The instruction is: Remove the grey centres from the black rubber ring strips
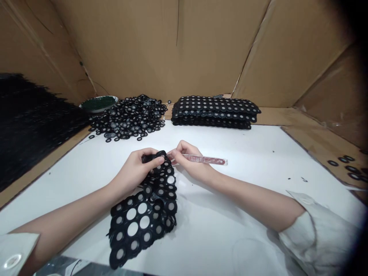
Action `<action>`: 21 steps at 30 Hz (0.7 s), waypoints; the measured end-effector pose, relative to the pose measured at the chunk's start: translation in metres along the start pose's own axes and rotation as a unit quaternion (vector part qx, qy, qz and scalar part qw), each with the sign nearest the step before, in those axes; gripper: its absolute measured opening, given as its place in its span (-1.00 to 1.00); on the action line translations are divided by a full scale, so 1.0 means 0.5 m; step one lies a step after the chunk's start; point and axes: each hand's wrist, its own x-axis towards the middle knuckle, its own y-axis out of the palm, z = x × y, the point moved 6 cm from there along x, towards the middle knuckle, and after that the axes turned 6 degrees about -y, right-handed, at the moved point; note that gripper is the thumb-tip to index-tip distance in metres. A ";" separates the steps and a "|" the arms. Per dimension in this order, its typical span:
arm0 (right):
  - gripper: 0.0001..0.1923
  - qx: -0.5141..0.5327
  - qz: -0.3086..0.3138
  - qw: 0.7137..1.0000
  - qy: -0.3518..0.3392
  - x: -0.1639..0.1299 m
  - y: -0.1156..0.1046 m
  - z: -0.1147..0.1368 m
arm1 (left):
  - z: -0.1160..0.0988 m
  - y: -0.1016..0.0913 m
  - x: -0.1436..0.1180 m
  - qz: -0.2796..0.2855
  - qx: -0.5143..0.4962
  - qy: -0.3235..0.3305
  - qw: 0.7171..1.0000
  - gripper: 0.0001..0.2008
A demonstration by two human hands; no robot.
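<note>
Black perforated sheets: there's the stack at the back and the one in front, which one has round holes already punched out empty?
The single black perforated sheet under the left hand: several holes show white table. The stacked black sheets keep their grey discs.

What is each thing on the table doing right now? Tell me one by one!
Left hand: gripping the black sheet's top end.
Right hand: holding the red tool like a pen.
Black sheet: lying bent, some holes punched out.
Red tool: tip at the sheet.
Loose rings: heaped.
Stacked sheets: piled flat.
Green dish: partly behind the heap.
</note>
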 end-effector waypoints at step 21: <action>-0.83 -0.316 -0.043 0.936 -0.151 0.021 -0.073 0.028 | 0.007 -0.025 0.024 -0.042 0.031 -0.004 0.999 -0.75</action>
